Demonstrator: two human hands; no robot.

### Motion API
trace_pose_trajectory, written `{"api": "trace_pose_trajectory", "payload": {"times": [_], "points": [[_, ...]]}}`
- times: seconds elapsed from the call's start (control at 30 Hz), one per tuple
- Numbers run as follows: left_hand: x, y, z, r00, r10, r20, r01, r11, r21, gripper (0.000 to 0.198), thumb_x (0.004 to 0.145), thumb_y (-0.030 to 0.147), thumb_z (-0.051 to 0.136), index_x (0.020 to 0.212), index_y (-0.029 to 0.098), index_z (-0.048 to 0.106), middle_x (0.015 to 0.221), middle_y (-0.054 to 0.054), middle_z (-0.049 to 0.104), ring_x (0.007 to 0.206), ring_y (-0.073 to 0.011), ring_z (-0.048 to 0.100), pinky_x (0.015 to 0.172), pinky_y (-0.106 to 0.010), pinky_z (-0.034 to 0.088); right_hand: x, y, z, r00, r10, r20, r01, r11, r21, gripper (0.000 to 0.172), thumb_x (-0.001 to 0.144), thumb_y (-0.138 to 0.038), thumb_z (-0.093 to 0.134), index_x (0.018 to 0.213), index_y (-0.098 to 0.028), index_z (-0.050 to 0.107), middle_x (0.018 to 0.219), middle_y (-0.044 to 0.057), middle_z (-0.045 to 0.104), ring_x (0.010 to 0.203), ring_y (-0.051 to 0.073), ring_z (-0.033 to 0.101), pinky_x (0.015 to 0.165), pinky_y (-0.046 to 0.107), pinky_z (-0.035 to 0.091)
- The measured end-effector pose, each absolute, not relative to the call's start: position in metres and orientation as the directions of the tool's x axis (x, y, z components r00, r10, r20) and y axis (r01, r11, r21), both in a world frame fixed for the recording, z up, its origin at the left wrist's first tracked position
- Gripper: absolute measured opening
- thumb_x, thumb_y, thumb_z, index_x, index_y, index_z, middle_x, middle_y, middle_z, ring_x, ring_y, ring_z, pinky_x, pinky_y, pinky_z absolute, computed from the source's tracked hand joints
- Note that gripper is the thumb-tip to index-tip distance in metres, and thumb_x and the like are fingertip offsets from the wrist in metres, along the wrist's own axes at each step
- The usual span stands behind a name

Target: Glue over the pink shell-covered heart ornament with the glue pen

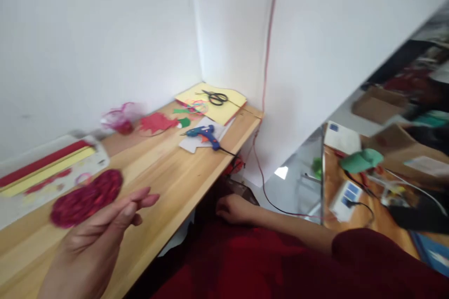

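Observation:
My left hand [101, 233] is raised above the wooden table, thumb pressed against curled fingers, with nothing visible in them. Just behind it a dark red and purple braided piece [87, 198] lies on the wood. Low by my lap, away from the table top, my right hand [233, 208] has its fingers curled in and shows no object. A blue glue gun [206, 136] rests on white paper further along the table. Black scissors [216, 98] lie on yellow sheets [226, 112] at the far corner, beside thin coloured loops.
Red and yellow strips [49, 168] lie at the left of the table [157, 168]. A red cut-out [157, 122] and a pink mesh bundle [121, 121] are near the wall. A cord [268, 46] hangs down the wall. A cluttered second table [331, 168] stands at the right.

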State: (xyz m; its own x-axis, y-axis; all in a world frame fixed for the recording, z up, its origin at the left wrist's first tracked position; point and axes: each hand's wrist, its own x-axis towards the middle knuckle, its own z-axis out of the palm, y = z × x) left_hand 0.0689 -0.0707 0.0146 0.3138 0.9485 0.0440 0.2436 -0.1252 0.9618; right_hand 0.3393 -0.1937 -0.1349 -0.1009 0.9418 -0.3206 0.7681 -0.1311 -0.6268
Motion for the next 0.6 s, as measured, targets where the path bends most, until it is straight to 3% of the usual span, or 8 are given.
{"api": "trace_pose_trajectory", "payload": {"times": [0.1, 0.23, 0.27, 0.37, 0.47, 0.53, 0.6], "points": [[0.037, -0.076, 0.023, 0.185, 0.977, -0.109, 0.153, 0.081, 0.985, 0.008, 0.075, 0.042, 0.082, 0.082, 0.037, 0.083, 0.088, -0.001, 0.082, 0.091, -0.0293, 0.075, 0.077, -0.041, 0.057, 0.326, -0.177, -0.125, -0.22, 0.914, -0.341, 0.779, -0.046, -0.625, 0.023, 0.091, -0.024, 0.059, 0.104, -0.018, 0.077, 0.105, 0.009, 0.078, 0.094, 0.021, 0.071, 0.081, 0.029, 0.05], [-0.005, -0.084, 0.028, 0.068, 0.989, -0.135, 0.113, 0.127, 0.985, 0.016, 0.068, 0.037, 0.089, 0.078, 0.026, 0.083, 0.083, -0.005, 0.081, 0.082, -0.0228, 0.072, 0.068, -0.031, 0.054, 0.31, -0.163, -0.095, -0.409, 0.819, -0.402, 0.776, 0.08, -0.626, 0.022, 0.086, -0.022, 0.064, 0.103, -0.024, 0.078, 0.103, 0.008, 0.079, 0.092, 0.022, 0.073, 0.077, 0.029, 0.051], [-0.012, -0.086, 0.029, 0.036, 0.99, -0.135, 0.066, 0.132, 0.989, 0.023, 0.067, 0.038, 0.09, 0.081, 0.022, 0.083, 0.082, -0.008, 0.08, 0.079, -0.022, 0.072, 0.064, -0.029, 0.053, 0.309, -0.161, -0.082, -0.45, 0.785, -0.426, 0.775, 0.107, -0.623, 0.023, 0.085, -0.021, 0.064, 0.103, -0.025, 0.079, 0.1, 0.007, 0.08, 0.088, 0.022, 0.073, 0.074, 0.029, 0.051], [-0.03, -0.09, 0.032, 0.083, 0.972, -0.218, -0.11, 0.226, 0.968, 0.044, 0.074, 0.036, 0.086, 0.114, 0.02, 0.079, 0.098, -0.011, 0.081, 0.088, -0.0208, 0.075, 0.074, -0.029, 0.057, 0.307, -0.149, -0.033, -0.541, 0.681, -0.494, 0.773, 0.172, -0.61, 0.027, 0.085, -0.02, 0.061, 0.103, -0.03, 0.079, 0.092, 0.005, 0.08, 0.078, 0.021, 0.073, 0.064, 0.029, 0.048], [-0.044, -0.087, 0.034, 0.18, 0.962, -0.204, -0.257, 0.246, 0.934, 0.057, 0.081, 0.028, 0.08, 0.136, 0.019, 0.066, 0.117, -0.014, 0.077, 0.106, -0.0224, 0.074, 0.09, -0.034, 0.058, 0.299, -0.126, 0.021, -0.568, 0.569, -0.594, 0.77, 0.115, -0.627, 0.027, 0.09, -0.027, 0.06, 0.108, -0.034, 0.078, 0.097, 0.005, 0.08, 0.084, 0.022, 0.074, 0.07, 0.03, 0.05], [-0.05, -0.083, 0.035, 0.237, 0.961, -0.146, -0.31, 0.217, 0.925, 0.062, 0.085, 0.024, 0.075, 0.144, 0.019, 0.059, 0.128, -0.016, 0.073, 0.118, -0.0249, 0.07, 0.098, -0.038, 0.056, 0.281, -0.108, 0.05, -0.639, 0.564, -0.524, 0.723, 0.208, -0.658, 0.024, 0.094, -0.036, 0.059, 0.108, -0.036, 0.078, 0.096, 0.003, 0.079, 0.085, 0.021, 0.073, 0.074, 0.03, 0.051], [-0.053, -0.078, 0.035, 0.273, 0.961, -0.051, -0.341, 0.146, 0.929, 0.065, 0.085, 0.018, 0.07, 0.148, 0.019, 0.053, 0.138, -0.017, 0.067, 0.129, -0.0269, 0.064, 0.104, -0.041, 0.053, 0.255, -0.089, 0.069, -0.666, 0.676, -0.315, 0.669, 0.354, -0.654, 0.022, 0.095, -0.04, 0.059, 0.103, -0.034, 0.079, 0.094, 0.002, 0.079, 0.084, 0.019, 0.072, 0.074, 0.03, 0.051]]}}
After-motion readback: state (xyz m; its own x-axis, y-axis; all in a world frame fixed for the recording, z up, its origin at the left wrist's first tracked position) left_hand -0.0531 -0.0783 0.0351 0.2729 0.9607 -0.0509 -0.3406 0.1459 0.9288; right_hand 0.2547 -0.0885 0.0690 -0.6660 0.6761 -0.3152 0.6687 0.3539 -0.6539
